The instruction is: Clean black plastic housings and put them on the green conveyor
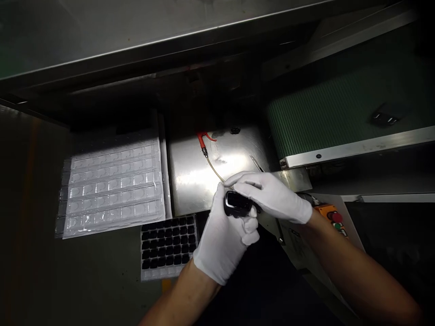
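Small black glossy plastic part (237, 202) at frame centre, pinched between both white-gloved hands: left hand (226, 240) cups from 7 o'clock, right hand (272, 195) closes over top from 3 o'clock. Probably light, rigid, slick; grip edges.

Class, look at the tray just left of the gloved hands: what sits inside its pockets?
The tray holds rows of small dark parts; its nearest row looks empty. The left hand covers its right corner.
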`<act>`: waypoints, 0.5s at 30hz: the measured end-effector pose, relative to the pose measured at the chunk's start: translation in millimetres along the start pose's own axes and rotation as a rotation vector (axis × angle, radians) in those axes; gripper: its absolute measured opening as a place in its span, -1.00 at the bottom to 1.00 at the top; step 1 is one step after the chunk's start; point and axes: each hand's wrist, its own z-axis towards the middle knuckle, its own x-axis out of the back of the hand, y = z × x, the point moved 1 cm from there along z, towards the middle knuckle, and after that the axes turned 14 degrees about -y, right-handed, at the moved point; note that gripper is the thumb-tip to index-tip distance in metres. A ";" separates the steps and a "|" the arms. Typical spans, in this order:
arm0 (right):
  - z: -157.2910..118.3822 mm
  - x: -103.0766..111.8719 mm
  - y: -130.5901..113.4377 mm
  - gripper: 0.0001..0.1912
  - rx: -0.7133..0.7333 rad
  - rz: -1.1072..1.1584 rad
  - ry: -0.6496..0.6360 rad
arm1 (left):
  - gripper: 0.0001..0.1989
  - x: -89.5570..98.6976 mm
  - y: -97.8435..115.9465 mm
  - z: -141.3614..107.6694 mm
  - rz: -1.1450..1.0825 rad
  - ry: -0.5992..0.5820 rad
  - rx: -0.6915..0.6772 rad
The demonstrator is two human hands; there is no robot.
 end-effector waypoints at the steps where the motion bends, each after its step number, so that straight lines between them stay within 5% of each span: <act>1: -0.7 0.2 1.8 -0.70 -0.011 0.052 -0.017 | -0.45 0.2 -1.5 -0.1 0.010 -0.016 -0.001; 9: -11.9 1.1 6.3 -0.67 -0.054 0.110 -0.015 | -0.45 8.3 -7.8 0.6 0.074 -0.125 -0.007; 15: -21.7 1.4 -1.6 -0.74 -0.042 -0.137 -0.026 | -0.49 7.0 -4.4 -2.3 0.099 0.072 -0.018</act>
